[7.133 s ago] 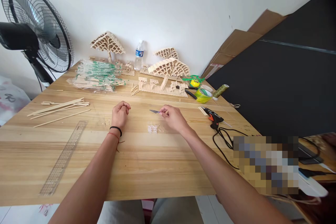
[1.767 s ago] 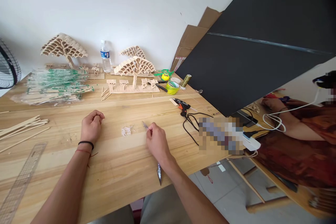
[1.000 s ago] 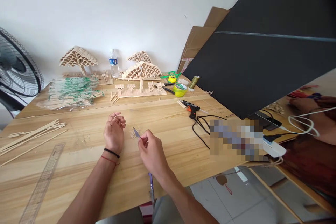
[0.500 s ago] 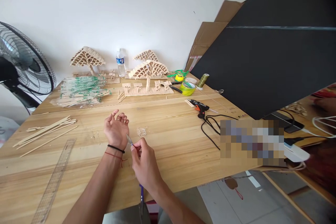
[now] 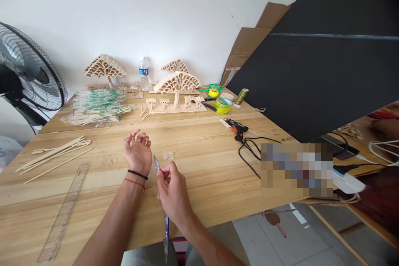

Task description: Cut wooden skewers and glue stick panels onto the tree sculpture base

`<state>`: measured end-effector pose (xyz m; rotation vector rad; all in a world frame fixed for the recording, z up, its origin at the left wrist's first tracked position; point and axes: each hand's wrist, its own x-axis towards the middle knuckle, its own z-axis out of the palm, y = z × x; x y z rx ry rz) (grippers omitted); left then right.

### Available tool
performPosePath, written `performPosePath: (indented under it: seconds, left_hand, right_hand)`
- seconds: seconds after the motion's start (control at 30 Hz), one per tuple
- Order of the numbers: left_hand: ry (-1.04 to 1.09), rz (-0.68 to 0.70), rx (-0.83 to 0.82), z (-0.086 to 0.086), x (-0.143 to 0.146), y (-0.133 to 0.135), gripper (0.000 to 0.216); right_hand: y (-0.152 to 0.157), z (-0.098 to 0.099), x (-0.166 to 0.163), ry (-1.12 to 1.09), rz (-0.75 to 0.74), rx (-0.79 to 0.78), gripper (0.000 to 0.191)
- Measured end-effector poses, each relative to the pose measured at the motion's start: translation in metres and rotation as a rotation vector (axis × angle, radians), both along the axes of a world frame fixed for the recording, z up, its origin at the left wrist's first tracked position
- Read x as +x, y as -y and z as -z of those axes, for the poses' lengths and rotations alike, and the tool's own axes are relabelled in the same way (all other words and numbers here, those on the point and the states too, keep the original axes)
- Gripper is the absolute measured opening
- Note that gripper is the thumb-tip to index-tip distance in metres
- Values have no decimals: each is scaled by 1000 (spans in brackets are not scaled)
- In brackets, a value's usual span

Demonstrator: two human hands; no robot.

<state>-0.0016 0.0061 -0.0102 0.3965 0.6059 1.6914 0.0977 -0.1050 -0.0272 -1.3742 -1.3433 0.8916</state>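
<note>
Palm up over the table, my left hand is empty, its fingers loosely curled and apart. My right hand pinches a small knife with a pointed metal blade, its tip angled up beside my left palm and apart from it. Below my right hand a purple piece with a second pointed metal end hangs past the table edge; my fist hides whether it joins the knife. A little pile of pale shavings lies just beyond my right hand.
Loose bamboo sticks and a clear ruler lie at left, near a fan. Stick-built tree models, bagged sticks and a bottle stand behind. At right lie a glue gun, its cord and green tape.
The knife blade has moved away from my left wrist and palm, slightly to the right, and points more upright. My left hand has hardly moved.
</note>
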Motion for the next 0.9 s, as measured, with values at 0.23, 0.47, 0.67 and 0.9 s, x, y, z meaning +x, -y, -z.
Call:
performPosePath:
  seconds: [0.23,0.47,0.67,0.9]
  left_hand:
    - [-100,-75,38,7,-15,-13,36]
    - [-271,-128,14,17,-40,-28,46]
    - [-365,-139,11,21,-40,-28,40]
    - [-464,-130,33,23,-34,-24,32]
  right_hand:
    - [-5,-2,14,227,-53,-12,14]
    - [-1,-7,0,655,-272,1,16]
    - [-17,-19,23,781,-157,-91,15]
    - [-14,-15,12,787,-297,21,16]
